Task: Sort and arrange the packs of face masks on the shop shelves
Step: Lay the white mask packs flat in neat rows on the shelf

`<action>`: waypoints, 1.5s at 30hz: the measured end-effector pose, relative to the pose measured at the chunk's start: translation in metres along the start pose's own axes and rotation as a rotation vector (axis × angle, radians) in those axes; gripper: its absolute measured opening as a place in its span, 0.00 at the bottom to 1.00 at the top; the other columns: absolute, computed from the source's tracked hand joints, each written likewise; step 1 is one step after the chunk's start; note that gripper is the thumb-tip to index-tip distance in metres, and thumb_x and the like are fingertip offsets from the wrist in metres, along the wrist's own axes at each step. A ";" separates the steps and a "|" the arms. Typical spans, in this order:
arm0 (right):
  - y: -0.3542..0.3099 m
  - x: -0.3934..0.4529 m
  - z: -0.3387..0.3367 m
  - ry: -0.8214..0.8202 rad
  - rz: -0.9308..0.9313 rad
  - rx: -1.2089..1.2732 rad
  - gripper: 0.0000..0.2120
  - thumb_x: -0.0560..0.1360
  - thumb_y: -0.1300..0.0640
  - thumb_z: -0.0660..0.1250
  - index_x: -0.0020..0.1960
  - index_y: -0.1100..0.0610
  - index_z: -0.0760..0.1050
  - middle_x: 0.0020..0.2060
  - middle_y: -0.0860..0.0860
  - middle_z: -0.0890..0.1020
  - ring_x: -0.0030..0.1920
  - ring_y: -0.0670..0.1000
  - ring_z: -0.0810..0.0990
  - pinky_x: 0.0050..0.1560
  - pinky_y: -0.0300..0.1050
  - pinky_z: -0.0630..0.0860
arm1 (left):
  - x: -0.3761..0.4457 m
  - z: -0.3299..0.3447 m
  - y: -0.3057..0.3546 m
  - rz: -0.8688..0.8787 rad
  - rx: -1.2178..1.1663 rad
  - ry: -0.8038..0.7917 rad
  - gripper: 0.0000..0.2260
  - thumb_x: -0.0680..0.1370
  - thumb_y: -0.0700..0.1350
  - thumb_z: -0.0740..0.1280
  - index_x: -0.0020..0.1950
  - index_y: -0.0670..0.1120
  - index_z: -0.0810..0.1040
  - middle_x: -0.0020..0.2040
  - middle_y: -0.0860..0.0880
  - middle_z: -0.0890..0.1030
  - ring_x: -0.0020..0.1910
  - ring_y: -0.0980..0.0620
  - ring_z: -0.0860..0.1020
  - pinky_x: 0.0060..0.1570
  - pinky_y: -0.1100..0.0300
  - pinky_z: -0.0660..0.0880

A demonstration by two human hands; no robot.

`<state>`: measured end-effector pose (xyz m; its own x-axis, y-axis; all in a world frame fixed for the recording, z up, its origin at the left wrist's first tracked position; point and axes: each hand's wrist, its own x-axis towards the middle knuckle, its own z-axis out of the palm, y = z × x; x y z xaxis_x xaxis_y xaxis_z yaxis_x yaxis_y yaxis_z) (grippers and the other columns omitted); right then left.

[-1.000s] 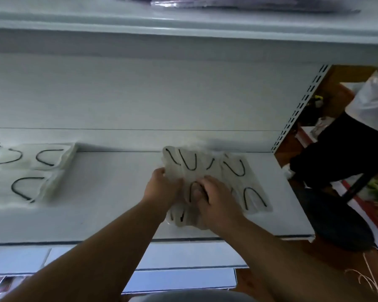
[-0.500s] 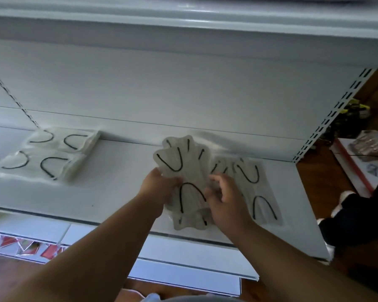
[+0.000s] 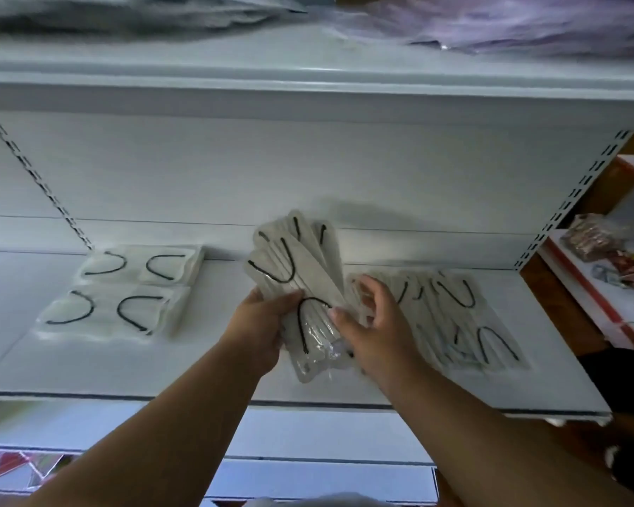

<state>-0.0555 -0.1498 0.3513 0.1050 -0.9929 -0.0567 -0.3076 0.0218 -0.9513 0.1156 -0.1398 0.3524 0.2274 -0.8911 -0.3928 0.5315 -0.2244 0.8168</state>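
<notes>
My left hand grips a fanned bundle of clear packs of white face masks with black ear loops, held tilted above the white shelf. My right hand touches the bundle's right edge with its thumb, fingers curled and spread over several more packs lying flat on the shelf to the right. Two neat stacks of the same packs lie at the left against the back panel.
The shelf above carries purple and grey plastic-wrapped goods. A slotted upright ends the shelf at right; beyond it are a red-edged rack with wrapped items and a dark-clothed person. A lower shelf lies below.
The bundle has risen off the shelf and fanned out wider in my left hand. My right hand has shifted to its right edge, above the packs left lying there.
</notes>
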 end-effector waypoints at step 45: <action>0.021 -0.006 0.036 0.006 0.081 0.107 0.18 0.69 0.66 0.77 0.48 0.48 0.75 0.40 0.45 0.75 0.42 0.46 0.73 0.48 0.41 0.70 | -0.040 -0.130 0.009 0.226 0.726 0.102 0.20 0.60 0.47 0.79 0.43 0.68 0.77 0.42 0.62 0.83 0.44 0.52 0.82 0.55 0.50 0.78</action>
<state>-0.0286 -0.1393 0.3209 0.0783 -0.9880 -0.1333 -0.2121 0.1142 -0.9706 0.2172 -0.0549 0.3207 0.3597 -0.9132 -0.1916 -0.1981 -0.2754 0.9407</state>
